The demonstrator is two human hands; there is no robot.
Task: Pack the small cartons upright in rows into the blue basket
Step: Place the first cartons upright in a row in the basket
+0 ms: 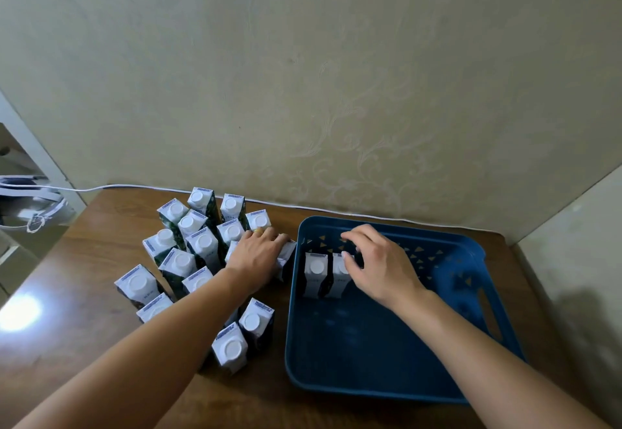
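1. From the head camera, take the blue basket (pixel 387 354) as your landmark: it sits on a brown wooden table (pixel 84 344), close to the patterned wall (pixel 303 58) behind it.
2. A thin white cable (pixel 188 190) runs along the table's back edge, behind the basket and the cartons.
3. Left of the basket stands a loose cluster of small cartons (pixel 181 260), all upright with white round caps on top. Your left forearm crosses over several of them, and two more stand near the basket's left wall towards you.
4. Inside the basket, two cartons (pixel 315 275) stand upright side by side near its far left corner.
5. Your left hand (pixel 257 257) is just outside the basket's left wall, fingers curled over a carton (pixel 286 253) that tilts beside the rim.
6. Your right hand (pixel 377 265) is inside the basket, fingers bent, its thumb and fingertips on the top of the right-hand carton of the pair.
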